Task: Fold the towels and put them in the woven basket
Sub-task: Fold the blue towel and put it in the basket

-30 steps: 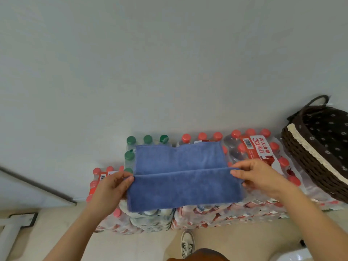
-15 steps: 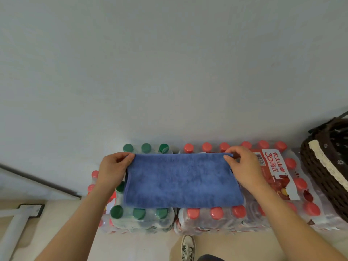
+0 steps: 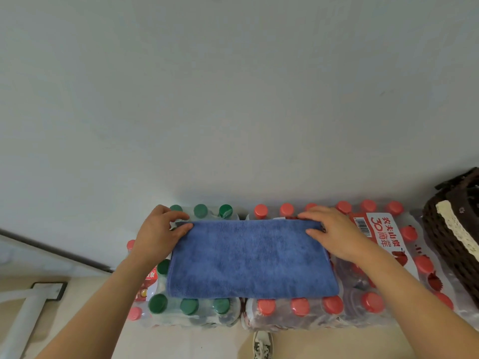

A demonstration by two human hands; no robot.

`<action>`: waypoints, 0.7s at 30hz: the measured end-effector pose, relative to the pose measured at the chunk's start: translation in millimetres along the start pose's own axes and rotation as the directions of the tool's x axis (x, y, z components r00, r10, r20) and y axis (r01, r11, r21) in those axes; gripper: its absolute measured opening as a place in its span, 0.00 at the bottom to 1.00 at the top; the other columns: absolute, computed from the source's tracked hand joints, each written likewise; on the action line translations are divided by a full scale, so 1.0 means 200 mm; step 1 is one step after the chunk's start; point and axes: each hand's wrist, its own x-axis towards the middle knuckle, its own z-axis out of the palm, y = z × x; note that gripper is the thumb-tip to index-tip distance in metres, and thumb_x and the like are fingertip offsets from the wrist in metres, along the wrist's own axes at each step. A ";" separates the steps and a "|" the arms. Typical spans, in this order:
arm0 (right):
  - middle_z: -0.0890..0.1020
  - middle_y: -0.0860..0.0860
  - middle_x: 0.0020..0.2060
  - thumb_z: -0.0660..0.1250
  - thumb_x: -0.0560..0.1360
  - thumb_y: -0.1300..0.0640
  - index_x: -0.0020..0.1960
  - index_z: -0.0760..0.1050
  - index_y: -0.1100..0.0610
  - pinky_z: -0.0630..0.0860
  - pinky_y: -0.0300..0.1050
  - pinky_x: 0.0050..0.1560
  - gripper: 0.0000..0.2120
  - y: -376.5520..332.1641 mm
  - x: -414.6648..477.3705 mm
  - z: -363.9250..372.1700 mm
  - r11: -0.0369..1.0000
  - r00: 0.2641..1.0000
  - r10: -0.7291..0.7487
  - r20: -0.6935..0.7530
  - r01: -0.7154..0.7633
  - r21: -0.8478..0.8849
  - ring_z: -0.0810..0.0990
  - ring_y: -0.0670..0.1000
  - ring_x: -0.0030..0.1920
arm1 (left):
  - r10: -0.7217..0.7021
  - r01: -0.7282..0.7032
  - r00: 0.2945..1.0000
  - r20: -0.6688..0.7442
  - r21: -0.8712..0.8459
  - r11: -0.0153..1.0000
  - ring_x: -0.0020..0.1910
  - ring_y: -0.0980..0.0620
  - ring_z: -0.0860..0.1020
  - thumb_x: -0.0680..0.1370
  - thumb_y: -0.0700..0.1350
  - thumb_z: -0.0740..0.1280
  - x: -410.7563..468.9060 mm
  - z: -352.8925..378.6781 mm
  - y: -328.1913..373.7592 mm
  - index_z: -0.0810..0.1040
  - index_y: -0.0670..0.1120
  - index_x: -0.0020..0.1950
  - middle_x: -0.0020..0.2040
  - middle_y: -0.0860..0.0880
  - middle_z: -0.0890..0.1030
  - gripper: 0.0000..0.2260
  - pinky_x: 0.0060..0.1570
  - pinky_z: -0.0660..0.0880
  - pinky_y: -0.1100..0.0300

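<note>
A blue towel (image 3: 250,257), folded in half, lies flat on top of shrink-wrapped packs of bottles. My left hand (image 3: 158,237) pinches its far left corner, thumb on top and fingers behind the edge. At the far right corner my right hand (image 3: 334,234) holds the edge between thumb and fingers. The dark brown woven basket (image 3: 445,244), with a cream lace trim and a spotted lining, stands at the right border on the same packs and is partly cut off by the frame.
The packs hold green-capped bottles (image 3: 201,211) on the left and red-capped bottles (image 3: 299,305) on the right, set against a plain wall. Below are a beige floor, my shoe (image 3: 262,345) and a white bar with a dark-edged base (image 3: 49,290) at the left.
Both hands carried the near edge of the towel up and over to the far edge, folding it in half. The towel now lies flatter, and the view has shifted left and down.
</note>
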 end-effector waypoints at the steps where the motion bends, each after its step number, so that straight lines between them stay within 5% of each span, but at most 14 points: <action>1: 0.77 0.45 0.53 0.68 0.75 0.58 0.63 0.76 0.51 0.66 0.39 0.55 0.17 -0.01 0.01 -0.02 1.000 0.999 0.005 0.034 -0.004 -0.018 0.72 0.45 0.53 | 0.026 -0.027 1.000 0.016 0.002 1.000 0.43 0.54 0.75 0.74 0.50 0.71 0.00 -0.01 0.00 0.81 0.54 0.47 0.47 0.53 0.74 0.03 0.41 0.67 0.65; 6: 0.75 0.41 0.40 0.68 0.74 0.57 0.54 0.79 0.49 0.68 0.36 0.38 0.09 -0.08 0.08 -0.09 0.991 0.974 0.095 0.207 -0.073 -0.112 0.74 0.41 0.40 | 0.035 -0.036 0.984 0.177 0.004 0.999 0.42 0.56 0.77 0.72 0.47 0.74 0.02 -0.07 0.03 0.78 0.54 0.43 0.40 0.57 0.79 0.06 0.41 0.70 0.65; 10: 0.79 0.41 0.40 0.70 0.73 0.58 0.52 0.82 0.52 0.70 0.36 0.41 0.09 -0.11 0.13 -0.18 0.989 0.954 0.108 0.279 -0.076 -0.125 0.77 0.43 0.43 | 0.024 -0.013 0.965 0.261 -0.047 0.999 0.44 0.56 0.79 0.72 0.44 0.74 0.03 -0.12 0.04 0.79 0.58 0.40 0.41 0.57 0.81 0.09 0.45 0.73 0.64; 13: 0.79 0.42 0.40 0.73 0.70 0.60 0.49 0.84 0.54 0.70 0.37 0.47 0.08 -0.13 0.12 -0.32 0.998 0.997 0.062 0.051 -0.061 -0.017 0.79 0.47 0.46 | 0.106 -0.111 0.994 -0.037 -0.158 0.981 0.39 0.58 0.77 0.72 0.40 0.73 0.02 -0.24 0.09 0.79 0.58 0.38 0.39 0.58 0.81 0.13 0.38 0.69 0.74; 16: 0.81 0.44 0.40 0.74 0.69 0.63 0.46 0.83 0.54 0.70 0.29 0.44 0.08 -0.21 0.02 -0.44 0.984 0.953 0.055 -0.299 0.000 0.181 0.79 0.44 0.43 | 0.220 -0.294 0.911 -0.349 -0.176 0.939 0.39 0.61 0.76 0.72 0.39 0.73 -0.05 -0.35 0.14 0.81 0.52 0.42 0.45 0.61 0.79 0.08 0.38 0.67 0.76; 19: 0.79 0.45 0.38 0.75 0.66 0.66 0.44 0.83 0.54 0.72 0.33 0.45 0.10 -0.23 -0.10 -0.38 0.992 0.888 0.015 -0.460 0.045 0.118 0.78 0.43 0.40 | 0.434 -0.467 0.798 -0.417 0.026 0.884 0.38 0.62 0.74 0.74 0.43 0.71 -0.15 -0.32 0.11 0.83 0.46 0.44 0.40 0.60 0.79 0.02 0.42 0.67 0.76; 21: 0.78 0.46 0.38 0.75 0.65 0.68 0.44 0.83 0.55 0.70 0.31 0.43 0.12 -0.17 -0.18 -0.22 0.998 0.894 -0.036 -0.446 0.054 0.028 0.76 0.44 0.38 | 0.513 -0.506 0.791 -0.334 0.113 0.855 0.39 0.57 0.76 0.75 0.46 0.67 -0.22 -0.20 0.00 0.83 0.45 0.44 0.43 0.55 0.81 0.07 0.44 0.73 0.67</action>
